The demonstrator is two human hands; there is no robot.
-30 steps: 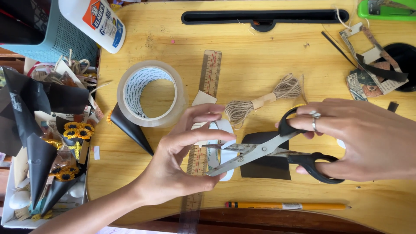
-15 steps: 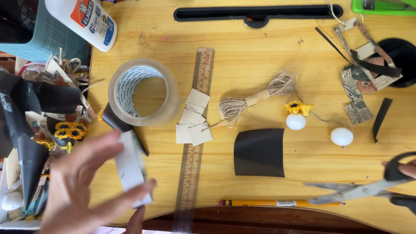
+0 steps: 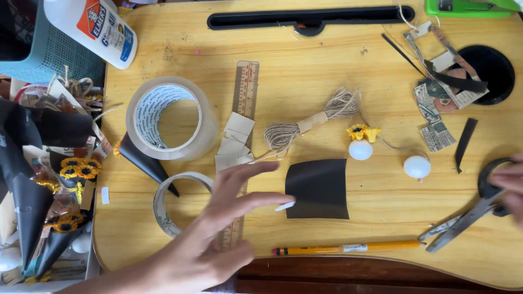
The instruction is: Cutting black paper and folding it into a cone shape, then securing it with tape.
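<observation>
Two balls (image 3: 360,149), twine (image 3: 305,126), ruler (image 3: 245,92), tape (image 3: 169,117)

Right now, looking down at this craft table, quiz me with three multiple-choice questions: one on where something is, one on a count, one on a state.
1. Where does the yellow pencil lie?
A. along the table's near edge
B. inside the tape roll
C. on the glue bottle

2. How many white balls lie near the twine bundle?
A. one
B. two
C. four

3. What is the right hand doing?
A. resting flat on the ruler
B. holding the scissors by their handles
C. lifting the black paper square

Answers: 1 A, it lies below the black paper square. 2 B, two show beside the twine. 3 B, its fingers are at the black handles.
</observation>
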